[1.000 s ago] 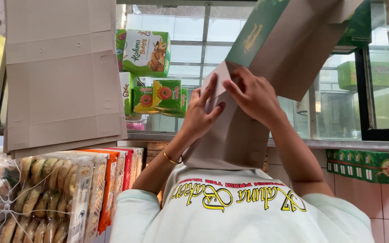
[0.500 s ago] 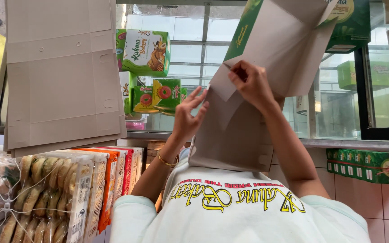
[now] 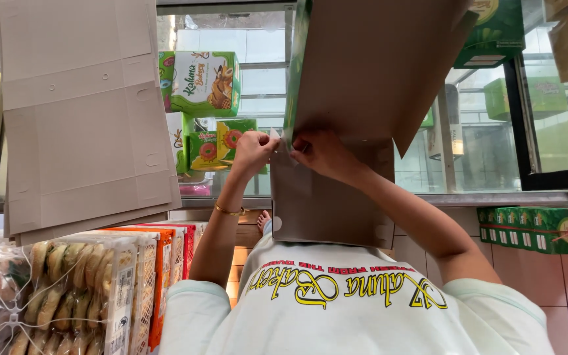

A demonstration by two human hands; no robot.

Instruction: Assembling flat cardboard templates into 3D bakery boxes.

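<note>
The fingers of the left hand [image 3: 252, 146] are curled and pinched on the edge of a folded cardboard box [image 3: 363, 79], brown inside and green outside. Just beside them, the fingers of the right hand [image 3: 320, 152] pinch the same edge. Both forearms are raised, wrists bent. The box rises above the fingers, one panel hanging below them.

Daylit glass windows [image 3: 494, 141] fill twelve to three o'clock above a metal sill [image 3: 494, 197]; pinkish wall tiles [image 3: 560, 289] lie at four o'clock.
</note>
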